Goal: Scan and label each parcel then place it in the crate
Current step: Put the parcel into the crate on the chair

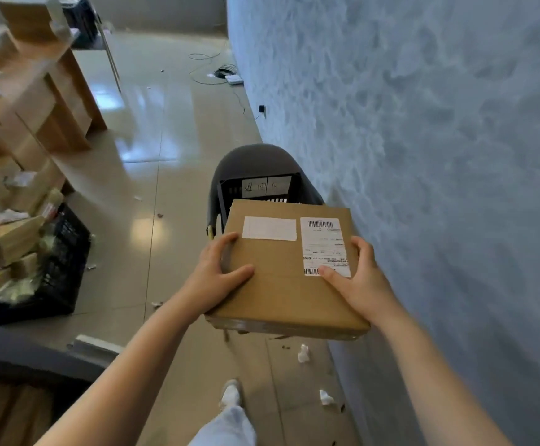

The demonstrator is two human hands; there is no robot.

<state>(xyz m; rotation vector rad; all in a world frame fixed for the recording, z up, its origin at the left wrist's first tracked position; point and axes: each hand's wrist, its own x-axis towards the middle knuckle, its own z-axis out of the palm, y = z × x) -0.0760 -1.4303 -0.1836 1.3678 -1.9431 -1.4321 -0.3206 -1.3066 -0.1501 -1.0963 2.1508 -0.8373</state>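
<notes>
While shelves of stacked cardboard [21, 101] and a black floor crate [59, 262] stuffed with packets fill the left of the view, the work itself sits centre-right, beside the pale textured wall [439, 156]. At the parcel's left edge the left hand [217, 272] grips it, fingers wrapped over the side and thumb lying on top. A flat brown cardboard parcel [281, 291], it is held level in the air, just in front of and above the black crate [259, 188] that stands on a dark chair [256, 159]. I judge it stiff and fairly light, its card faces dry enough not to slip; holding opposite edges, as here, seems the sound grip, and the taped near edge looks slightly crushed. On top lie a blank white sticker [268, 228] and, to its right, a printed shipping label [325, 246] with barcodes; its small print is too fine to read. Handwritten characters mark a sign on the crate, not legible to me. The right hand [355, 278] clasps the right edge, thumb pressing the label
</notes>
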